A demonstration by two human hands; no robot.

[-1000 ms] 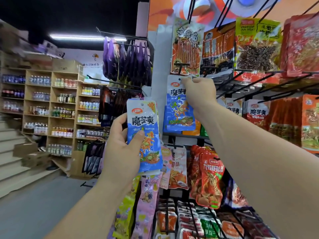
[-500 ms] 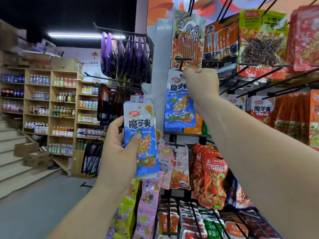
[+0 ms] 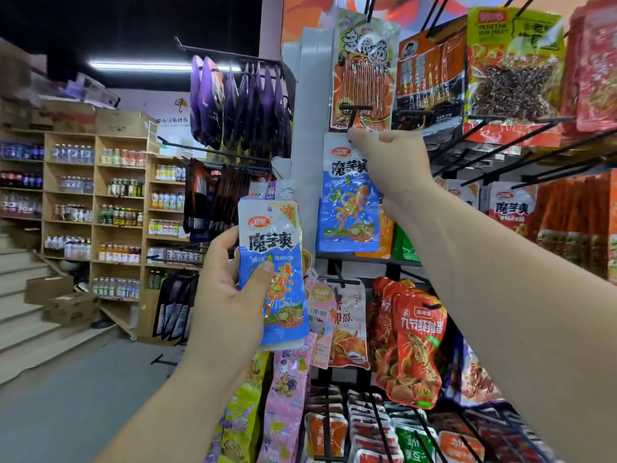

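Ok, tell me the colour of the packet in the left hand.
Blue and white plastic snack packet, orange artwork; head view.

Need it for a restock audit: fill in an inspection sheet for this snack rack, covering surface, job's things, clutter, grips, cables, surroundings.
Surface: black peg rack; packets hang from it.
Job's things: blue packets held before the rack; hung blue packet, same print, on the rack.
Clutter: red packets, purple packets and others hang close around.
Grips: left grip holds the blue packets, thumb across the front; right grip pinches the hung blue packet's top.
Cables: nothing seen.
Surroundings: wooden shelves of bottles and cardboard boxes on stairs, to the left.
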